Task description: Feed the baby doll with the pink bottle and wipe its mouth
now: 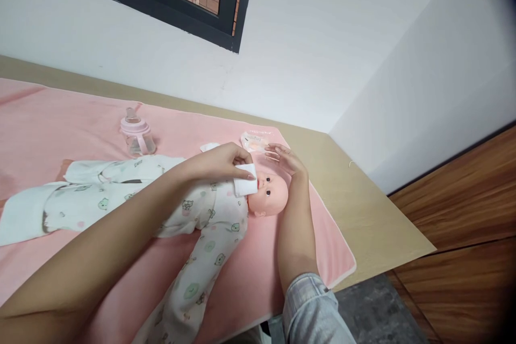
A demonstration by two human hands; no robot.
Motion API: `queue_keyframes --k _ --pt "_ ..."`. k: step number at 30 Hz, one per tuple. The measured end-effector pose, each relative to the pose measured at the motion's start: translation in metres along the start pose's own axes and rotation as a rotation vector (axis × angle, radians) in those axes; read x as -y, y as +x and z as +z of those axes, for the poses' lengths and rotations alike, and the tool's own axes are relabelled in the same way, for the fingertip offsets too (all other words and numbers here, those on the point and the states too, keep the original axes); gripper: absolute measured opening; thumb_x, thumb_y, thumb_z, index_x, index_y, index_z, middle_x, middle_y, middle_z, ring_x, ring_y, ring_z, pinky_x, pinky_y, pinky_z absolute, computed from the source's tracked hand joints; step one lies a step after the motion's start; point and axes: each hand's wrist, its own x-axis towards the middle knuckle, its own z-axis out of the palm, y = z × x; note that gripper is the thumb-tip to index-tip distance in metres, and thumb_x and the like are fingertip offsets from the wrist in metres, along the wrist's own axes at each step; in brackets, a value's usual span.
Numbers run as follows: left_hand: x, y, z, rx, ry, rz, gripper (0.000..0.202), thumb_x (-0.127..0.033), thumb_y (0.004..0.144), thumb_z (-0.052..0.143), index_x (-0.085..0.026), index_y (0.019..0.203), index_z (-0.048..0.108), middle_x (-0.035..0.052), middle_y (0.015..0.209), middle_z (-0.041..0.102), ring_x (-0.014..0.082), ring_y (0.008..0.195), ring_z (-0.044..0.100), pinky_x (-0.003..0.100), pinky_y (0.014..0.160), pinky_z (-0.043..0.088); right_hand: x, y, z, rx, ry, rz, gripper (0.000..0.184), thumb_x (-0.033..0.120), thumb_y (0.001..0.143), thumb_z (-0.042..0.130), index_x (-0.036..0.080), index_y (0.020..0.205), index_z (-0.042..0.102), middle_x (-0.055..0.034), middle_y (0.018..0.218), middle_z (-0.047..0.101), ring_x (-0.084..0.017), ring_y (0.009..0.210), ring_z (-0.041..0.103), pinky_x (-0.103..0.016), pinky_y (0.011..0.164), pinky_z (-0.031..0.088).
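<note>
My left hand (229, 162) pinches a folded white cloth (246, 181) between thumb and fingers. The cloth lies against the chin and mouth of a baby doll (268, 193), covering its lower face. The doll is on its back, dressed in a white printed outfit (220, 231). Beyond the top of the doll's head, my right hand (288, 160) is open with its fingers stretched out; no object shows in it. Its forearm passes close by the head. A small printed plastic packet (253, 142) lies just past the right fingertips.
A pink blanket (253, 279) is spread under the doll on a wooden table (346, 193). The pink-capped baby bottle (137, 134) stands beyond the doll's legs. Behind the table is a white wall with a dark-framed window (228, 27). Wood-grain cabinets (463, 204) stand at the right.
</note>
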Motion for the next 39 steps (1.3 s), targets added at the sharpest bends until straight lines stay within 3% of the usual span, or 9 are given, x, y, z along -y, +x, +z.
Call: queue_keyframes --k 3,7,18,25,33,39 --pt "0.001 0.005 0.009 0.016 0.069 -0.022 0.023 -0.038 0.077 0.065 -0.016 0.073 0.060 -0.0015 0.066 0.053 0.0137 0.062 0.048 0.025 0.054 0.030 -0.030 0.004 -0.009 -0.045 0.156 0.049 0.034 0.035 0.073 0.075 0.022 0.104 0.067 -0.0044 0.110 0.072 -0.018 0.098 0.069 -0.038 0.097 0.054" --pt "-0.001 0.006 0.016 0.018 0.148 -0.067 0.018 -0.034 0.076 0.061 -0.017 0.071 0.058 -0.0009 0.066 0.054 0.0150 0.060 0.049 0.027 0.052 0.027 -0.049 0.007 -0.013 -0.097 0.191 0.097 0.033 0.029 0.076 0.072 0.020 0.107 0.064 -0.0069 0.110 0.072 -0.017 0.099 0.070 -0.035 0.098 0.054" --pt "-0.003 0.005 0.027 0.037 0.256 -0.054 0.012 -0.028 0.074 0.054 -0.019 0.066 0.054 -0.0001 0.062 0.053 0.0169 0.057 0.049 0.029 0.050 0.025 -0.055 0.016 -0.013 -0.199 0.257 0.058 0.036 0.026 0.074 0.073 0.021 0.108 0.061 -0.0041 0.101 0.074 -0.018 0.097 0.071 -0.036 0.097 0.056" --pt "-0.002 0.004 0.023 0.057 0.193 -0.093 0.013 -0.025 0.072 0.054 -0.019 0.062 0.048 -0.0001 0.059 0.050 0.0168 0.051 0.052 0.029 0.047 0.027 -0.053 0.015 -0.009 -0.226 0.262 0.064 0.034 0.025 0.074 0.072 0.020 0.107 0.063 -0.0049 0.100 0.074 -0.018 0.096 0.071 -0.037 0.099 0.056" --pt "0.005 0.004 0.021 0.034 0.286 -0.075 0.016 -0.023 0.072 0.052 -0.019 0.060 0.043 -0.0011 0.056 0.047 0.0158 0.051 0.048 0.029 0.047 0.025 -0.057 0.018 -0.013 -0.222 0.264 0.062 0.034 0.024 0.074 0.073 0.020 0.106 0.063 -0.0054 0.099 0.074 -0.018 0.095 0.072 -0.037 0.098 0.057" --pt "0.008 0.005 0.020 -0.019 0.358 -0.072 0.010 -0.026 0.073 0.055 -0.021 0.066 0.052 0.0010 0.062 0.056 0.0184 0.056 0.051 0.030 0.051 0.025 -0.057 0.017 -0.012 -0.225 0.252 0.063 0.033 0.026 0.076 0.072 0.020 0.107 0.062 -0.0059 0.100 0.074 -0.018 0.095 0.072 -0.037 0.100 0.056"
